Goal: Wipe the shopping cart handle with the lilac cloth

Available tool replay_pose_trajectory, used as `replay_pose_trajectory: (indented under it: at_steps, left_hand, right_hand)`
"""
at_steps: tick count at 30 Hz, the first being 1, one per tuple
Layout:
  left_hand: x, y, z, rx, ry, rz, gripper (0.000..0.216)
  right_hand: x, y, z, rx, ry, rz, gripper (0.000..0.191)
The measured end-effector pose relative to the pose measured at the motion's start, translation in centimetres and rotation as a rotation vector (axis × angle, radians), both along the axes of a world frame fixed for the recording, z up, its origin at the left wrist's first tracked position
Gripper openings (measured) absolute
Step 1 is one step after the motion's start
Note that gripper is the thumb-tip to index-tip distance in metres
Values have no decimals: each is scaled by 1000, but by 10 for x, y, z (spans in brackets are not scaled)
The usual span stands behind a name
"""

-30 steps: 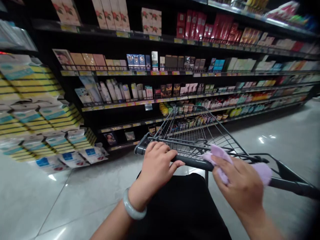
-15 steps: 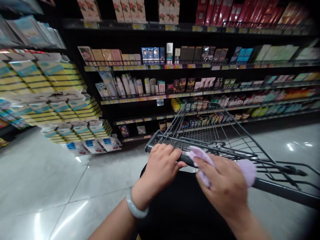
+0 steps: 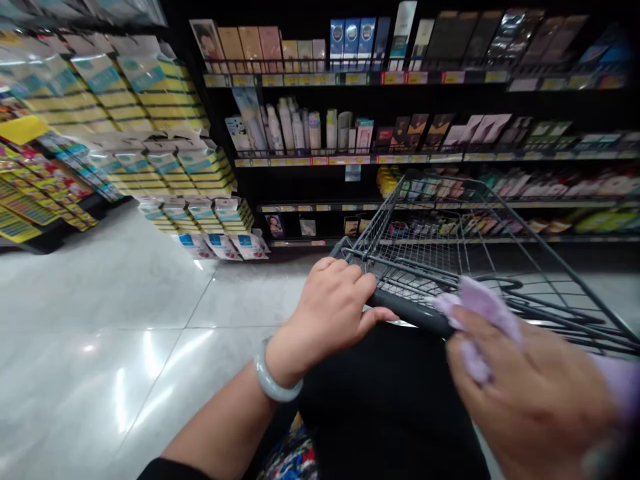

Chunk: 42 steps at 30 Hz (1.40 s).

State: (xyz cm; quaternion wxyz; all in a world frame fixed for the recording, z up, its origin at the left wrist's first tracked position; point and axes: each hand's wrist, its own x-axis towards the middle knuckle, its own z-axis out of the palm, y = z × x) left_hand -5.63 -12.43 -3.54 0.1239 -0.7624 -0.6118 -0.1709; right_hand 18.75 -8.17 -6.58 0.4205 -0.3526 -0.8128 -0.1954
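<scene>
A wire shopping cart (image 3: 440,253) stands in front of me, its basket toward the shelves. My left hand (image 3: 333,303), with a pale bangle (image 3: 273,380) on the wrist, is wrapped round the left end of the dark cart handle (image 3: 413,312). My right hand (image 3: 530,380) grips a lilac cloth (image 3: 487,310), which is folded round the handle farther right. The cloth touches the bar, and another part of it shows beyond the back of the hand. Motion blurs my right hand somewhat.
Shelves of boxed and bottled goods (image 3: 353,43) run across the back. On the left hang yellow-striped packs (image 3: 163,93), with white packets (image 3: 220,245) below. A snack rack (image 3: 45,180) stands at far left. Shiny tiled floor (image 3: 100,293) lies between.
My right hand has slid right along the handle with the cloth, away from my left hand. My left hand keeps its grip. The view has tilted down and turned left.
</scene>
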Motion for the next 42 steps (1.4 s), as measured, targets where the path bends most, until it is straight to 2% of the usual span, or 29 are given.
replay_pose_trajectory:
  at_steps: [3,5,9,11,13,16,20,22,24,26,30,33,37,42]
  left_hand:
    - [-1,-2,-1,-5,14,-23,52]
    - [-3,-3,1,-14,21,-49,50]
    - [-3,-5,2,-14,28,-63,49]
    - [0,-6,1,-5,20,-49,48]
    - [4,-7,-1,9,8,-37,47]
    - [9,-6,-5,31,-4,-33,46]
    - [9,-3,-7,44,-14,-37,46]
    - [6,-3,-6,44,-16,-52,44]
    - [2,-4,-4,26,-22,-69,41]
    - [-4,-7,-1,9,-41,-99,36]
    - [-21,-10,3,20,-138,-189,31]
    - [-36,-6,1,54,-243,-223,29]
    - [-44,2,-7,30,-417,-269,29]
    - [-35,2,-11,41,-472,-277,31]
  right_hand:
    - [-40,-7,8,86,-78,27,35]
    - [-46,-7,10,71,-94,92,33]
    - [-7,-2,8,77,-87,129,33]
    - [14,-1,6,88,-66,112,30]
    - [21,-2,4,108,-45,51,27]
    - [-2,-6,4,134,-27,-57,29]
    - [-52,-11,6,112,-37,54,28]
    - [-61,-11,7,85,-43,113,28]
    - [-52,-8,7,55,-57,164,31]
    - [-30,-5,6,54,-55,168,34]
    - [20,1,4,85,-27,56,31]
    - [33,4,3,113,-13,-6,22]
    - [9,4,4,141,-6,-121,23]
    - [-37,-1,9,94,-22,4,28]
